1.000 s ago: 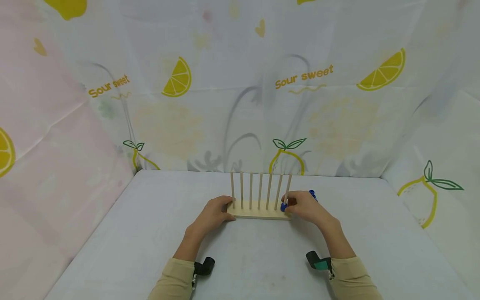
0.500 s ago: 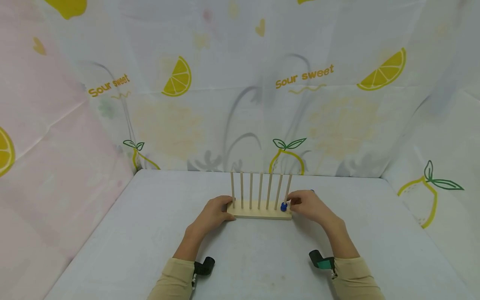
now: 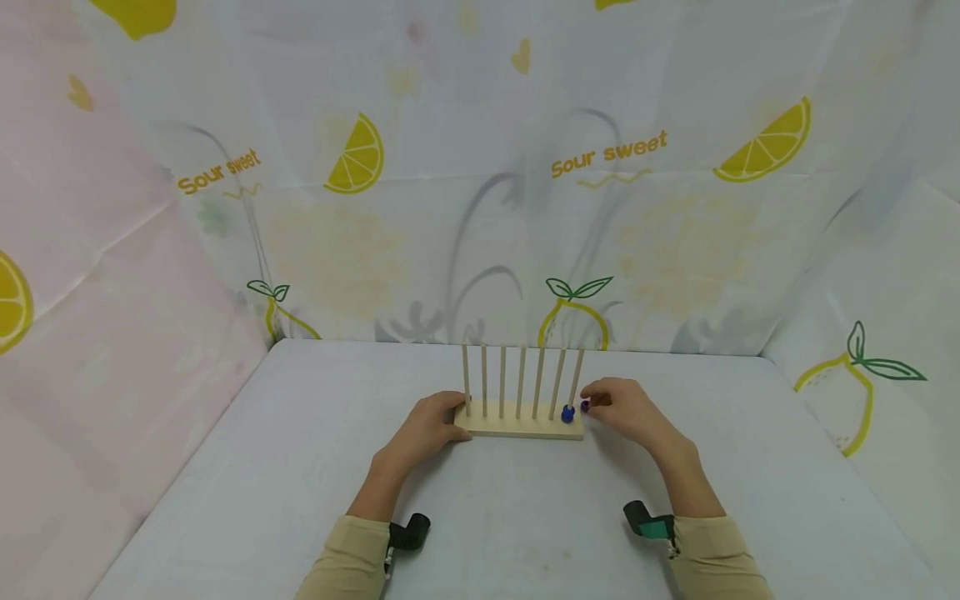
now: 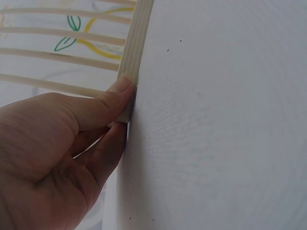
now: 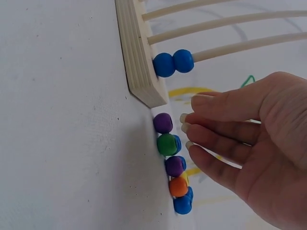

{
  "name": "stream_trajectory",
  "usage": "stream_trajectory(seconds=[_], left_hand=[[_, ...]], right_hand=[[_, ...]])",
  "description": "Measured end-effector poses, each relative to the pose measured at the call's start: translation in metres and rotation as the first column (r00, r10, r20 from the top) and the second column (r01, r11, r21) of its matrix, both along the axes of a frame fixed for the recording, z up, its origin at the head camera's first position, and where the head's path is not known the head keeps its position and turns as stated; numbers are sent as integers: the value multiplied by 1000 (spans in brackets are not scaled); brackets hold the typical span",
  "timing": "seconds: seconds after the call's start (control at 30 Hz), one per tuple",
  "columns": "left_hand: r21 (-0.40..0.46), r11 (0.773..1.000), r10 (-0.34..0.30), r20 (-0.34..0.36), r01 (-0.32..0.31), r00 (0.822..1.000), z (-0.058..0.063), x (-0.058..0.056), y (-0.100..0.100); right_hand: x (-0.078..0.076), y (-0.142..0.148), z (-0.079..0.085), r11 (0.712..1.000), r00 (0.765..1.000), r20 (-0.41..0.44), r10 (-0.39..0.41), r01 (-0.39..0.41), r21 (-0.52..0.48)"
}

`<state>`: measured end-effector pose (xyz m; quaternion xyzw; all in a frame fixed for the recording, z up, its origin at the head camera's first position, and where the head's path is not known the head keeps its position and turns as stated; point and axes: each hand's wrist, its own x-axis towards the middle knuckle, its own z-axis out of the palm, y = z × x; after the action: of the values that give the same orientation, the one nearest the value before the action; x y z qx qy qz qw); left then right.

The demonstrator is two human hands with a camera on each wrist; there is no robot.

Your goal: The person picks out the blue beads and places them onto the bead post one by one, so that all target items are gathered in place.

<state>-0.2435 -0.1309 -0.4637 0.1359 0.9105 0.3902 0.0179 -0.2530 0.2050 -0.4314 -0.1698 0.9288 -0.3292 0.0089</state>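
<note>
Rack (image 3: 517, 427), pinched at nine o'clock by left hand (image 3: 429, 427). Blue beads (image 5: 165, 65), threaded at three o'clock. Right hand (image 3: 624, 408), relaxed, unfilled, near purple bead (image 5: 162, 123). Threading seemingly underway; bead pinch probably required next.

Two hands, one left hand (image 3: 423, 429) and one right hand (image 3: 621, 410), are at one wooden base (image 3: 498, 427) bearing seven pegs (image 3: 520, 383). Two blue beads (image 5: 183, 61) sit on the far-right peg. Loose on the right are two purple beads (image 5: 163, 123), one green bead (image 5: 166, 144), one orange bead (image 5: 178, 187) and several partly hidden loose blue beads (image 5: 182, 205), not exactly countable.
</note>
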Motion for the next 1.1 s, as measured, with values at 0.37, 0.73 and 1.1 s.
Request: stream_trajectory(seconds=[0.37,0.73,1.1], left_hand=[[4,1000,-2,-14,2,1000,-1,0,-1],[11,1000,2,-4,-2,1000,-1,1,-2],[1,1000,0,-13,0,1000,-1,0,-1]], right_hand=[[0,7,-3,997,996,-48,-69,70,20],[0,16,-10,995,989,-110,-96,100,30],[1,25,-12,989,981,-140,-138,143,32]])
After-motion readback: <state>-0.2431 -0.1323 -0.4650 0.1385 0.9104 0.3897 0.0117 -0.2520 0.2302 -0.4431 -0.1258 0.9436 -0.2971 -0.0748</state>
